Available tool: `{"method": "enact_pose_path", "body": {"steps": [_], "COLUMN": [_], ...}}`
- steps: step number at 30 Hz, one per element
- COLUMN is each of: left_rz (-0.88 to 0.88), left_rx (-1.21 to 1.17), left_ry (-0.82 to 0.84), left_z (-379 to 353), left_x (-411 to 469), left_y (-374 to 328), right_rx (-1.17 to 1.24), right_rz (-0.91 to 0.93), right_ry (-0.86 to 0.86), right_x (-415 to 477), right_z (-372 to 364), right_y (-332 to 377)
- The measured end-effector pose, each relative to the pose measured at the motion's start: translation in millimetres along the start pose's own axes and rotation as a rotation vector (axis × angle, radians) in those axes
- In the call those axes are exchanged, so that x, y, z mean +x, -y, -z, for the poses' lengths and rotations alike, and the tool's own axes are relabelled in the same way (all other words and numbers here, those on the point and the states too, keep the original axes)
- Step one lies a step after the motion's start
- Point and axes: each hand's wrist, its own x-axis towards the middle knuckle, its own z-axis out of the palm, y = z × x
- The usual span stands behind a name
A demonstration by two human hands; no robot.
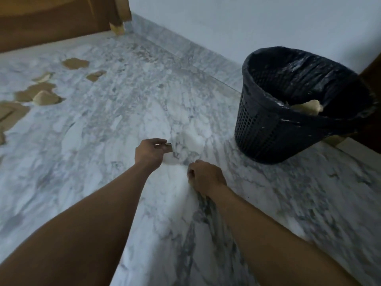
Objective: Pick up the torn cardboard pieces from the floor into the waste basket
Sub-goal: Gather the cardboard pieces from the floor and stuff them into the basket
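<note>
Just the head view here. The left hand (151,150) has a pinch grip, thumb and fingertips closed on a small brown torn cardboard scrap (169,149), down near the white grey-veined marble floor (123,124). The right hand (204,178) is curled up just beside it, and I can't tell if that grip has anything in it.

I'd say this is mid-carry. The next move is to swing the scrap right, clear the rim of the black perforated plastic waste basket (257,129) and let go. One pale cardboard piece (307,107) already leans on its near rim.

There's open floor between the hands and the basket, which stands near the wall. More brown torn pieces (44,98) lie well apart at far left, by the brown wooden furniture (51,21).
</note>
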Motion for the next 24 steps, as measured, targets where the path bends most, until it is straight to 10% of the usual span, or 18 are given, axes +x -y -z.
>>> {"method": "enact_pose_path", "body": {"steps": [4, 13, 24], "left_rz": [-0.079, -0.456, -0.454], "left_rx": [-0.049, -0.214, 0.332], "left_ry": [-0.008, -0.038, 0.187], "left_z": [3, -38, -136], "left_x": [4, 3, -7], "left_y": [-33, -225, -295], "right_rx": [0.046, -0.160, 0.002], "right_rz": [-0.043, -0.067, -0.496], "right_ry": [0.057, -0.396, -0.434], "right_x": [12, 15, -43], "right_z": [66, 340, 361], "right_y": [16, -25, -190]}}
